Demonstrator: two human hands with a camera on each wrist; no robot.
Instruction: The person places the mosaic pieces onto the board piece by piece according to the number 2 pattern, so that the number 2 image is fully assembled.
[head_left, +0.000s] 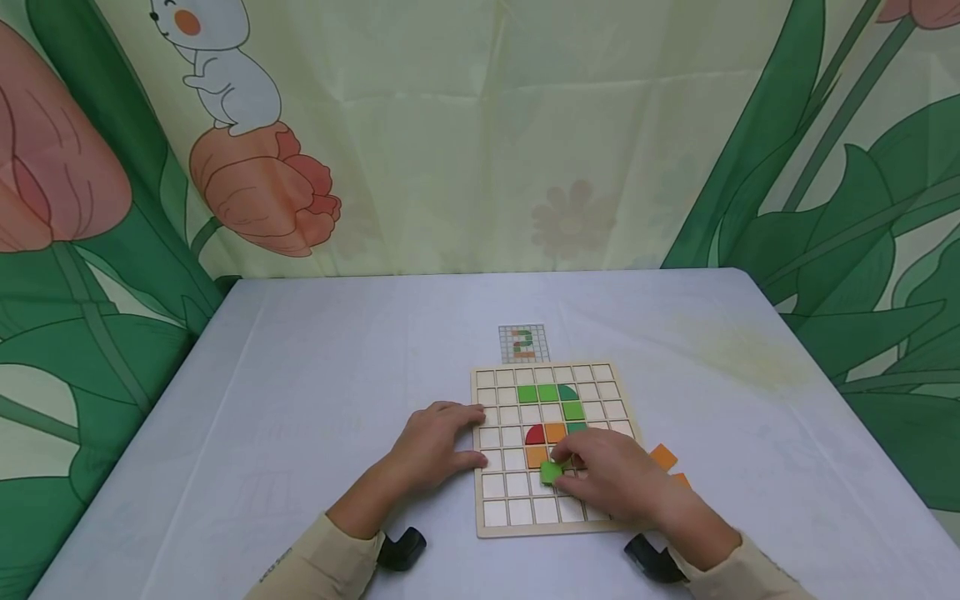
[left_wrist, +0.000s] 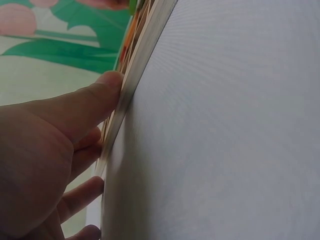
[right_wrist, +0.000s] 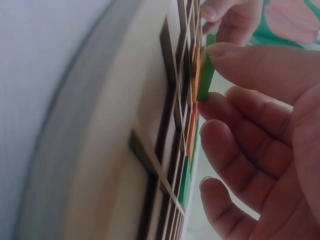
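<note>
A wooden grid board lies on the table with coloured tiles in some cells. My right hand pinches a green square tile between thumb and fingers, over the lower middle of the grid. In the right wrist view that green tile is seen edge-on, standing off the board. My left hand touches the board's left edge with thumb and fingertips. Set in the grid are light green squares, a dark green rounded tile, a red rounded tile and orange squares. My right hand hides some cells.
A small pattern card lies just behind the board, bearing a coloured figure on a grid. Loose orange tiles lie to the right of the board, partly behind my right wrist. A printed curtain hangs behind the white-covered table.
</note>
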